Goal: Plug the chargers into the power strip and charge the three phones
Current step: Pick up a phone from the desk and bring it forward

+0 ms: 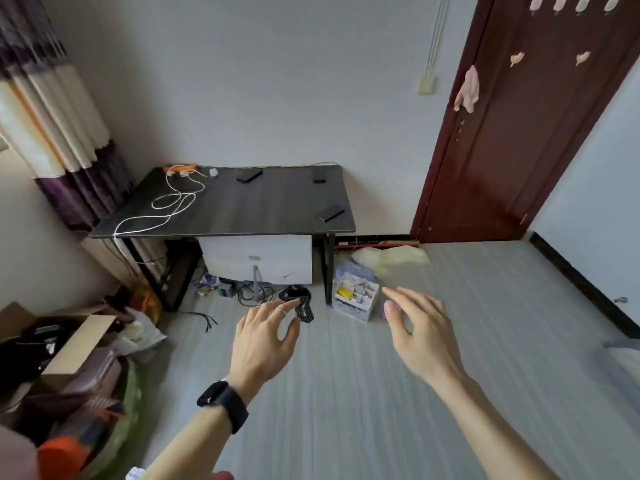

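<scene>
While left hand (263, 341) and right hand (420, 337) hover empty, fingers loosely spread, three flat black phones (249, 175) lie uncabled on the dark rectangular table (277, 209); orange-and-white power strip (180, 169) at its far-left corner, looped white cables (173, 202) beside; approach stage, I judge; next: step closer, grasp a cable end.

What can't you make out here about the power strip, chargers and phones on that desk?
Head view only, all far and small.
- Power strip: sockets uncountable, cables cover it.
- White cables: plugged or not, unclear; one drops off the desk.
- Three phones: ports and screens unreadable.
</scene>
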Tool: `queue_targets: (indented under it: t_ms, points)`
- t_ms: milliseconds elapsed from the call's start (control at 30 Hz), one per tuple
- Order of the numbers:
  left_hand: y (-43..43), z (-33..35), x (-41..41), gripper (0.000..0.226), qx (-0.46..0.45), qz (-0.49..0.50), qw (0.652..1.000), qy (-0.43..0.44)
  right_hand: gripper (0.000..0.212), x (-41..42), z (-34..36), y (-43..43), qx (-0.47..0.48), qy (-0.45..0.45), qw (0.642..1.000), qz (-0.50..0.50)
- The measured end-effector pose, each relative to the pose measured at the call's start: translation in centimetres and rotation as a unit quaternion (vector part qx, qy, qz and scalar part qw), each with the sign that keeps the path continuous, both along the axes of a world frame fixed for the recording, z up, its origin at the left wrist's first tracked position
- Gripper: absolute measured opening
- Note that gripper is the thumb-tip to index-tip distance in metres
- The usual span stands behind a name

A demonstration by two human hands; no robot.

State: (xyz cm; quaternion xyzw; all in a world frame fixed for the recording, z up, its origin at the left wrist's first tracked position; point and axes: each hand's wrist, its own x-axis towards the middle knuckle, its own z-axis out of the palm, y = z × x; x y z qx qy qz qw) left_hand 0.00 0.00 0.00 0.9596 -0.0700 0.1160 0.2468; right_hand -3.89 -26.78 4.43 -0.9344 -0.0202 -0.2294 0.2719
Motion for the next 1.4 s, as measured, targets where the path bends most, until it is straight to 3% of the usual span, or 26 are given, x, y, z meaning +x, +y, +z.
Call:
queue_targets:
  t_ms: [433, 967, 1200, 1400]
  points:
    - [8.1, -5.5, 14.1, 0.040, 0.022, 0.006, 0.995, 0.099, 0.032, 13.3, -7.9, 6.5, 0.019, 0.168, 0.985, -0.017]
    - [5.1, -9.4, 41.4, 0.043, 0.052, 0.029, 0.988, 0.143, 0.030, 43.2, -13.0, 4.8, 0.050, 0.217, 0.974, 0.042]
    - [5.5, -13.2, 50.8, 0.050, 0.078, 0.025, 0.976, 0.203, 0.035, 54.1, -15.7, 5.7, 0.053, 0.296, 0.953, 0.026]
    - [6.0, -17.5, 61.4, 0.055, 0.095, -0.007, 0.959, 0.268, 0.044, 62.9, -19.2, 6.6, 0.075, 0.395, 0.914, -0.047]
